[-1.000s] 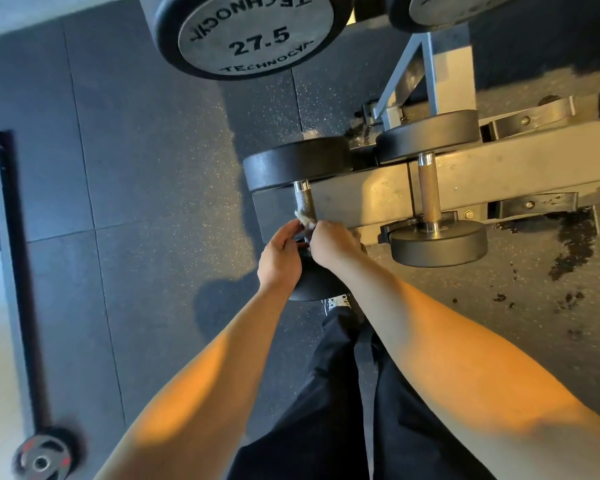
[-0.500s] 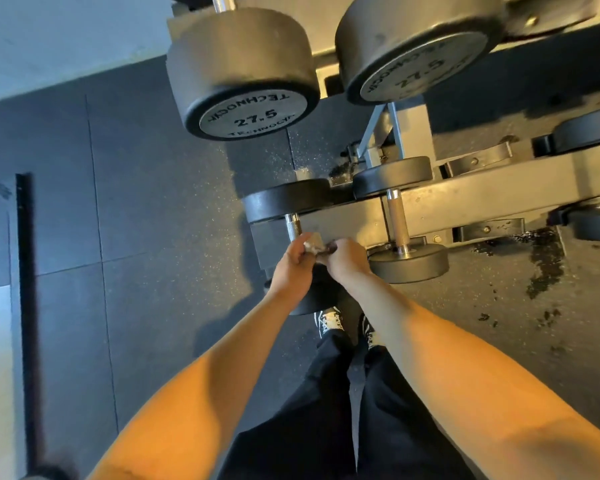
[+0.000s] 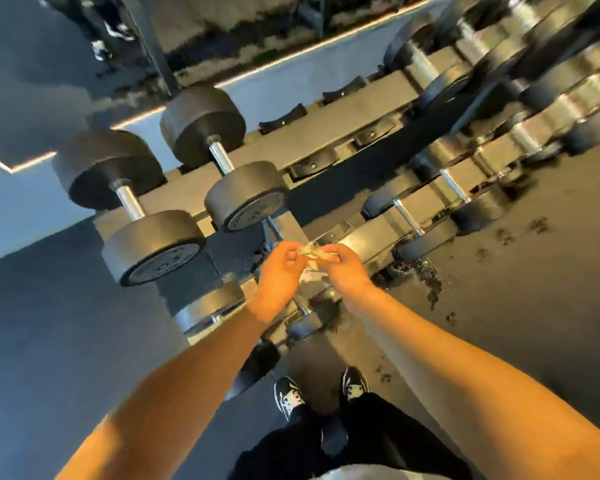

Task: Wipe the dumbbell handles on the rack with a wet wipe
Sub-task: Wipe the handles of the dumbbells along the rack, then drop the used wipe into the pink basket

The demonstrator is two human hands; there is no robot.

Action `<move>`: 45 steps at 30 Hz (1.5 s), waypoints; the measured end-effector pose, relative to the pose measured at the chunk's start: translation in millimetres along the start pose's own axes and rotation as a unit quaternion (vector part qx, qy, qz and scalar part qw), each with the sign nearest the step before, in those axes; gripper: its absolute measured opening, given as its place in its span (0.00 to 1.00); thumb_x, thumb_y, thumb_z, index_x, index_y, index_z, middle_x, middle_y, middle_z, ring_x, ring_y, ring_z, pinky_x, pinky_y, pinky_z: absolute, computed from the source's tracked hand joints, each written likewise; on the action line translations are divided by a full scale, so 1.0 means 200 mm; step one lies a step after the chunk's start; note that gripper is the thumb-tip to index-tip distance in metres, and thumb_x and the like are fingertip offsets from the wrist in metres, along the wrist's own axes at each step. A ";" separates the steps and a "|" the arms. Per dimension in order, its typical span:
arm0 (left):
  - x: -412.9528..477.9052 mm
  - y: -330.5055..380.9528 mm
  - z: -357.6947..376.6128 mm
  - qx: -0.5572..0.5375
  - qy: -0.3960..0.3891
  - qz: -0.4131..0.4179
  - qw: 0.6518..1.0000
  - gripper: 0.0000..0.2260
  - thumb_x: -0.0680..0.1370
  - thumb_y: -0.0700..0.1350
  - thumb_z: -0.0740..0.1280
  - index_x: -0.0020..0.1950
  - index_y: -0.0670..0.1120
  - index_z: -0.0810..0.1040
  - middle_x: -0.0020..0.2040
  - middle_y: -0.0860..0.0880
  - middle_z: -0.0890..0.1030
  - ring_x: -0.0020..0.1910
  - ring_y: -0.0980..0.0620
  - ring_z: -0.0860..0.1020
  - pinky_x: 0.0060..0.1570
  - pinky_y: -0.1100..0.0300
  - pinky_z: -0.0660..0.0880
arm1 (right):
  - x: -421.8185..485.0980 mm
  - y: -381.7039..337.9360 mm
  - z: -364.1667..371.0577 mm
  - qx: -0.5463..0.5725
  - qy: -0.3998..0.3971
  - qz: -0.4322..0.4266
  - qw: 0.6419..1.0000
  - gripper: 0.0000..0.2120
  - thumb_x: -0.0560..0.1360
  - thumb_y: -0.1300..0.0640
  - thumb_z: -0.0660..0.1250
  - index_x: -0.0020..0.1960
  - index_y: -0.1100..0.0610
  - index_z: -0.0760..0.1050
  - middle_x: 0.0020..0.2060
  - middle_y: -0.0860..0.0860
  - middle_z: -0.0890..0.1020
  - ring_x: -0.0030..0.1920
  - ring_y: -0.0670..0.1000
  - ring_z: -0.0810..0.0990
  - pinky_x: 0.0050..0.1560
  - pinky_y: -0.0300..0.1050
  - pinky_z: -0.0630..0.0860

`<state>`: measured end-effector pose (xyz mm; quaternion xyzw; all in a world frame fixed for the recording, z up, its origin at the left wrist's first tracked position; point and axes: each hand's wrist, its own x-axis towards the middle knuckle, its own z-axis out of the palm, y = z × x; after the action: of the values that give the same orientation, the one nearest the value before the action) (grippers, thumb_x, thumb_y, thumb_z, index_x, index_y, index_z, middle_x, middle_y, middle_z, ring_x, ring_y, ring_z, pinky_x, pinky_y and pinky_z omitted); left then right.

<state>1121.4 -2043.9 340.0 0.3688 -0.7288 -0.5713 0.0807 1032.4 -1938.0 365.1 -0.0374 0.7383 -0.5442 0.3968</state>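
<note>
My left hand (image 3: 280, 271) and right hand (image 3: 343, 268) are raised together in front of me, fingers curled in, each pinching one end of the wet wipe (image 3: 309, 252). The wipe is a small crumpled pale scrap stretched between my fingertips, held in the air above the lower rack rail, touching no dumbbell. Motion blur softens it; I cannot tell its folds.

Directly below my hands, partly hidden by them, is a small dumbbell (image 3: 210, 304) on the lowest tier, its near head catching the light. Its handle is mostly covered by my left wrist.

Up and left of my hands, two large dumbbells sit side by side on the upper tier: the left large dumbbell (image 3: 153, 245) and the right large dumbbell (image 3: 246, 199), each with a bright chrome handle between dark round heads. Printing on the end faces is too blurred to read.

The rack (image 3: 329, 133) is a grey metal frame running up to the right, with several black cradles on its rails. To the right, more dumbbells (image 3: 426, 237) sit on the lower rail, and the far right row is smeared by blur.

The floor (image 3: 66, 323) is dark rubber tile with visible seams. Right of the rack foot there are dark spots (image 3: 430, 282) on the floor. Behind the rack, a pale wall (image 3: 21, 199) with a lit strip along it.

My shoes (image 3: 288, 396) stand close to the rack base, dark trousers below them in view.
</note>
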 end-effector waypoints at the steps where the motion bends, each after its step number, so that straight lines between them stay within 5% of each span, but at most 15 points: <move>1: 0.02 0.07 0.07 0.001 -0.013 0.002 1.000 0.07 0.80 0.43 0.66 0.50 0.56 0.75 0.47 0.49 0.81 0.48 0.45 0.81 0.50 0.48 0.79 | 0.00 -0.03 -0.09 0.019 0.018 0.003 1.000 0.09 0.77 0.69 0.65 0.47 0.55 0.76 0.39 0.50 0.79 0.42 0.50 0.78 0.37 0.38 0.74; 5: 0.10 0.38 0.40 -0.019 -0.056 0.044 0.997 0.10 0.79 0.38 0.64 0.54 0.52 0.71 0.48 0.46 0.79 0.44 0.49 0.81 0.51 0.42 0.80 | -0.03 -0.15 -0.50 0.084 0.100 0.005 0.991 0.09 0.76 0.69 0.65 0.48 0.57 0.77 0.38 0.52 0.80 0.38 0.49 0.76 0.35 0.38 0.73; 10: 0.16 0.74 0.97 -0.044 -0.107 0.023 0.993 0.09 0.77 0.42 0.67 0.56 0.50 0.70 0.47 0.43 0.82 0.44 0.47 0.81 0.50 0.46 0.81 | 0.01 -0.18 -1.10 0.193 0.191 0.027 0.962 0.11 0.77 0.68 0.64 0.49 0.53 0.76 0.43 0.51 0.80 0.46 0.51 0.78 0.58 0.54 0.78; 15: 0.23 1.02 1.62 -0.022 -0.138 0.045 0.989 0.05 0.76 0.43 0.67 0.50 0.45 0.75 0.37 0.48 0.78 0.37 0.50 0.76 0.38 0.56 0.73 | 0.05 -0.13 -1.77 0.247 0.218 0.028 0.944 0.09 0.75 0.64 0.69 0.49 0.51 0.76 0.49 0.57 0.81 0.48 0.56 0.77 0.50 0.52 0.73; 22: 0.26 1.36 2.42 -0.034 -0.204 0.043 0.977 0.08 0.80 0.36 0.64 0.57 0.45 0.75 0.41 0.47 0.79 0.35 0.53 0.76 0.33 0.64 0.73 | 0.09 -0.09 -2.68 0.268 0.250 0.014 0.930 0.15 0.76 0.69 0.64 0.57 0.54 0.76 0.48 0.54 0.80 0.42 0.50 0.77 0.32 0.40 0.73; 29: 0.42 1.67 3.04 -0.031 -0.272 0.070 0.959 0.10 0.82 0.34 0.60 0.51 0.48 0.76 0.46 0.44 0.80 0.37 0.55 0.78 0.37 0.65 0.76 | 0.24 -0.05 -3.31 0.327 0.309 0.020 0.893 0.13 0.76 0.66 0.66 0.55 0.50 0.74 0.57 0.57 0.82 0.49 0.53 0.80 0.37 0.40 0.76; 35: 0.73 1.89 3.67 0.000 -0.375 0.079 0.924 0.15 0.81 0.37 0.65 0.67 0.47 0.78 0.58 0.45 0.83 0.51 0.53 0.81 0.49 0.63 0.78 | 0.50 -0.07 -3.88 0.384 0.345 0.023 0.856 0.14 0.78 0.68 0.64 0.58 0.53 0.71 0.43 0.54 0.80 0.34 0.47 0.75 0.32 0.37 0.73; 39: 0.94 2.07 4.14 0.082 -0.446 0.143 0.880 0.27 0.77 0.37 0.70 0.76 0.48 0.70 0.65 0.51 0.79 0.57 0.60 0.79 0.61 0.61 0.76 | 0.72 -0.11 -4.31 0.418 0.347 0.039 0.838 0.11 0.80 0.64 0.64 0.61 0.54 0.74 0.43 0.52 0.82 0.34 0.45 0.80 0.42 0.42 0.75; 42: 1.02 2.27 4.48 0.113 -0.482 0.175 0.851 0.27 0.78 0.31 0.67 0.76 0.44 0.68 0.64 0.50 0.77 0.55 0.59 0.77 0.53 0.76 0.72 | 0.82 -0.14 -4.63 0.427 0.370 0.056 0.823 0.12 0.80 0.61 0.63 0.63 0.54 0.75 0.47 0.52 0.83 0.42 0.47 0.81 0.46 0.43 0.75; 45: 1.04 2.42 4.81 0.157 -0.509 0.209 0.821 0.20 0.79 0.29 0.64 0.71 0.39 0.74 0.60 0.46 0.79 0.54 0.52 0.77 0.46 0.77 0.71 | 0.85 -0.18 -4.93 0.435 0.380 0.066 0.814 0.08 0.81 0.61 0.61 0.54 0.53 0.79 0.43 0.50 0.82 0.41 0.47 0.79 0.49 0.44 0.74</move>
<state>237.6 -1394.6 387.5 -0.1272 -0.8055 -0.5252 -0.2431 285.0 -1271.9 394.1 0.3976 0.5175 -0.7517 0.0950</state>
